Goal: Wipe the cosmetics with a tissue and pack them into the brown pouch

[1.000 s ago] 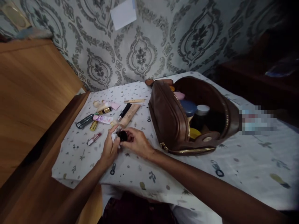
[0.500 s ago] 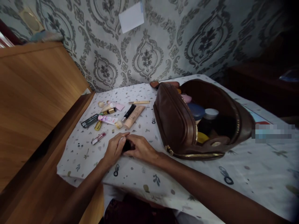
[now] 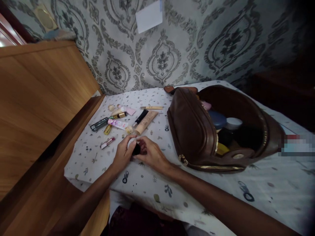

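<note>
Head view: the left hand (image 3: pixel 125 153) and right hand (image 3: pixel 152 154) together grip a small black item (image 3: pixel 136 149) just above the patterned cloth (image 3: pixel 157 183). Beyond lie scattered cosmetic tubes (image 3: pixel 118 123); to the right sits an unzipped brown pouch (image 3: pixel 194 131) holding jars.

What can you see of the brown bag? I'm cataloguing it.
The brown bag looks like leather, domed, with a gold zipper undone so it gapes wide. It lies on the printed cloth, right of the right hand, apart from it. Inside show a blue lid, a white lid and something yellow.
</note>
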`<act>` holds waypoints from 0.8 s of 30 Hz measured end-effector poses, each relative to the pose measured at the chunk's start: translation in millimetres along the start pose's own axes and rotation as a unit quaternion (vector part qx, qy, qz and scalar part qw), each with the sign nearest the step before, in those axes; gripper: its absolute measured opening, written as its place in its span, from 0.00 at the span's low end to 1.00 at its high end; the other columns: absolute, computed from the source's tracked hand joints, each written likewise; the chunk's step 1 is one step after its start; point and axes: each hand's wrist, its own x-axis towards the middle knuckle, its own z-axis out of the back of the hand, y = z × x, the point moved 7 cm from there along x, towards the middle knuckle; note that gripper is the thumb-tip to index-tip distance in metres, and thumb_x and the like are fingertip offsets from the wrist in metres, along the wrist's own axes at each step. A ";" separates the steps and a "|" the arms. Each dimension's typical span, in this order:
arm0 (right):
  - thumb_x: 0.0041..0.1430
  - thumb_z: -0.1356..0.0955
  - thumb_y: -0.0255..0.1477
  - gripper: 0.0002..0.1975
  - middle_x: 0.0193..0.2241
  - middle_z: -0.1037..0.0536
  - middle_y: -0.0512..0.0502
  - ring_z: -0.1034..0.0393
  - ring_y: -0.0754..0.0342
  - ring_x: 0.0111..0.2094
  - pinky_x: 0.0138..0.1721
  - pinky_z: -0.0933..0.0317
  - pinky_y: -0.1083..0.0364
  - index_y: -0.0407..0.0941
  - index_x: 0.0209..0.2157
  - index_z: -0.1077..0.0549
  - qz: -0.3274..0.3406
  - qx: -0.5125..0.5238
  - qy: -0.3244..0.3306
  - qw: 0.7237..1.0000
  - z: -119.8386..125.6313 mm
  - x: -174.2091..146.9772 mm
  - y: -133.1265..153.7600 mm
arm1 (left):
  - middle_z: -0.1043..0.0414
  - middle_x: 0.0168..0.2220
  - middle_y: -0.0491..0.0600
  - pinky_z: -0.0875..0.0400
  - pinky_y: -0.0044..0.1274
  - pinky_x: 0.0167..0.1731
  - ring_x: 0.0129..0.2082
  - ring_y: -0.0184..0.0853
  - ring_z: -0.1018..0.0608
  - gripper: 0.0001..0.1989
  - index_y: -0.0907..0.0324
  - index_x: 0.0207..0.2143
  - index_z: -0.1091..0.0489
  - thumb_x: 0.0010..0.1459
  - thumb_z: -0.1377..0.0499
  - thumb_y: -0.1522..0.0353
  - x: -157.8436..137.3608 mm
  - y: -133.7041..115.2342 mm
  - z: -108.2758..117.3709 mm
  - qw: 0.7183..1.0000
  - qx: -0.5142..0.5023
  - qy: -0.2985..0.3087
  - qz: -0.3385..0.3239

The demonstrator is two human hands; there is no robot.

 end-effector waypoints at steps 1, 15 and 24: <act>0.43 0.23 0.24 0.24 0.35 0.26 0.51 0.30 0.57 0.32 0.36 0.34 0.56 0.44 0.43 0.31 -0.007 -0.001 -0.001 1.000 0.1 0.7 -1.3 | 0.25 0.43 0.52 0.31 0.29 0.46 0.43 0.39 0.24 0.16 0.60 0.46 0.32 0.65 0.49 0.58 -1.1 -1.5 -0.2 1.000 0.019 -0.005 -0.006; 0.56 0.29 0.22 0.12 0.38 0.31 0.48 0.34 0.53 0.36 0.40 0.33 0.53 0.45 0.42 0.28 0.163 -0.102 0.075 0.978 -11.0 -11.7 19.2 | 0.38 0.26 0.43 0.39 0.24 0.31 0.28 0.32 0.34 0.19 0.56 0.29 0.43 0.68 0.55 0.54 0.5 4.0 -1.1 0.999 0.004 0.043 0.031; 0.54 0.27 0.27 0.20 0.37 0.28 0.49 0.31 0.55 0.34 0.39 0.33 0.54 0.47 0.49 0.30 0.129 -0.097 0.031 0.986 -5.4 -10.5 17.5 | 0.34 0.28 0.46 0.34 0.26 0.36 0.31 0.33 0.31 0.28 0.58 0.29 0.36 0.67 0.58 0.46 3.3 12.8 3.9 0.996 -0.071 0.027 0.046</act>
